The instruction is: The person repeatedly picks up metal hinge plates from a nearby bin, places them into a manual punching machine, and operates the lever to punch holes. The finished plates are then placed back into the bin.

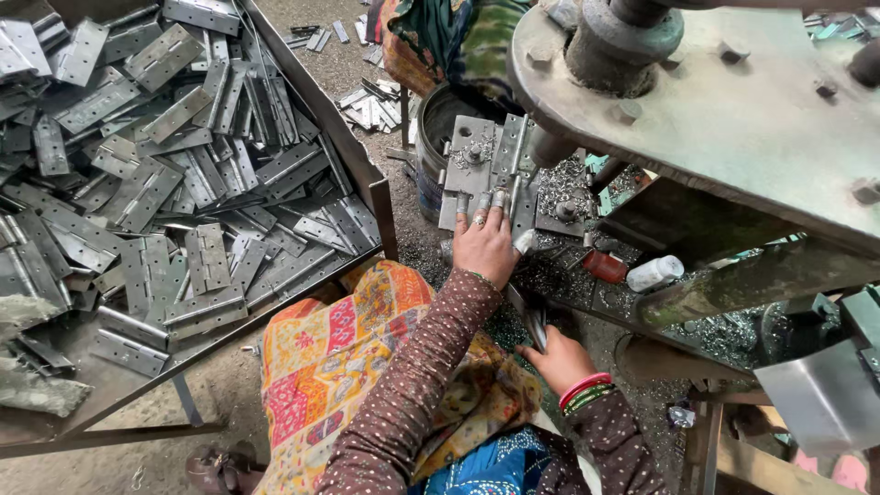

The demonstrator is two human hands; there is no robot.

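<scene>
Your left hand (484, 246) lies flat, fingers stretched forward and slightly spread, pressing on a grey metal hinge plate (477, 165) that sits on the bed of a heavy press (733, 110). A ring shows on one finger, and the fingertips touch the near edge of the plate, right under the machine's overhanging arm. Your right hand (557, 359), bangles at the wrist, is curled closed around a small stack of thin metal pieces (535, 325), held low beside your lap, well below the press bed.

Metal shavings (568, 275) litter the work surface around the plate, with a small red bottle (605, 267) and a white bottle (656, 272) lying just to the right of your left hand. A dark metal drum (438, 137) stands behind the plate.

To your left, a large sloping tray table (367, 174) is heaped with flat grey hinges (165, 165), piled loosely at all angles. More loose hinges (371, 105) lie scattered on the ground beyond its far corner. A brightly patterned cloth (339, 357) covers your knees.
</scene>
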